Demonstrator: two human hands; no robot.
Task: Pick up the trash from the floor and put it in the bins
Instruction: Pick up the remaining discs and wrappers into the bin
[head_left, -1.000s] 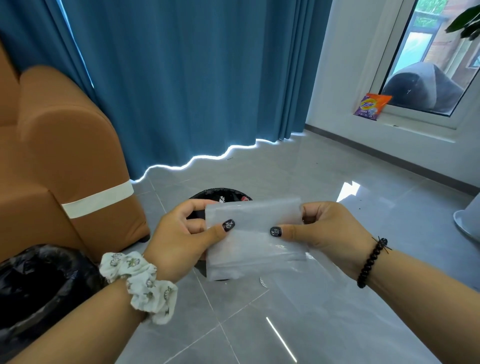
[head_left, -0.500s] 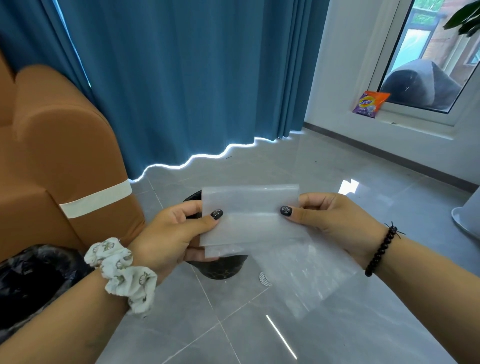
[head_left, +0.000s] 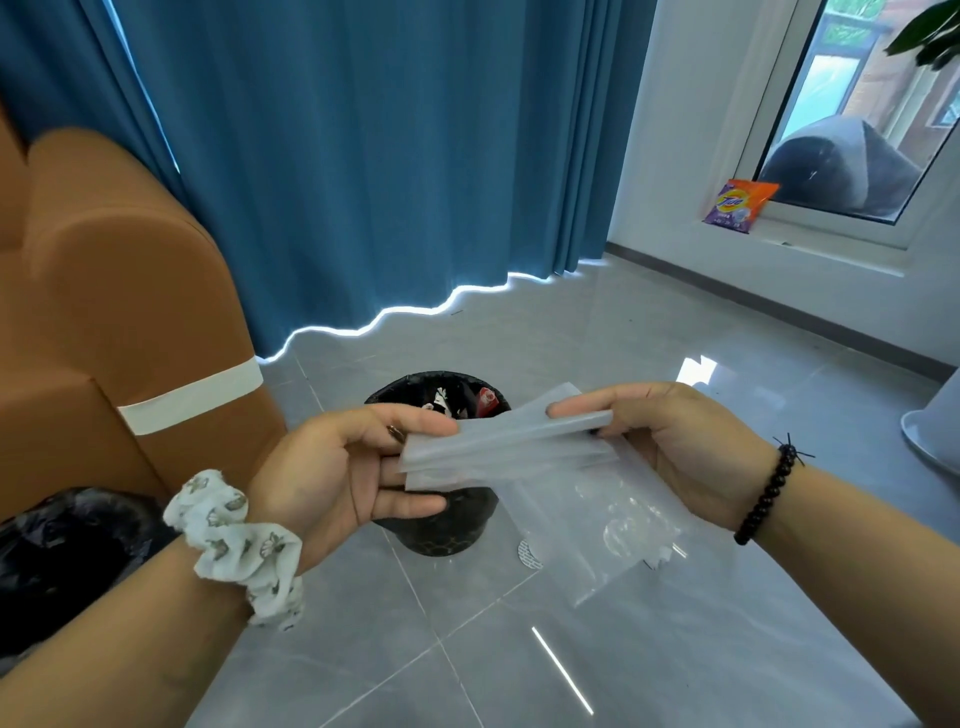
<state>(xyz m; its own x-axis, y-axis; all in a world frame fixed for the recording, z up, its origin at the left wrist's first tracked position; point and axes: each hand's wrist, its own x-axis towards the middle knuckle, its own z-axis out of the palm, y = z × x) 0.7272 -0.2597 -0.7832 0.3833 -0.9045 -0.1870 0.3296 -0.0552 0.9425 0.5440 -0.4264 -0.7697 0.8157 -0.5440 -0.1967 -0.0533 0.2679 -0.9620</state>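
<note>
Blue curtains (head_left: 374, 156) hang beside an orange sofa (head_left: 114, 312) over glossy grey floor tiles (head_left: 649, 332), window (head_left: 872, 104) right.

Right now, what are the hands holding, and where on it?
A clear plastic bag: right hand pinches its folded upper right end; left hand touches the left end, fingers straight.
</note>
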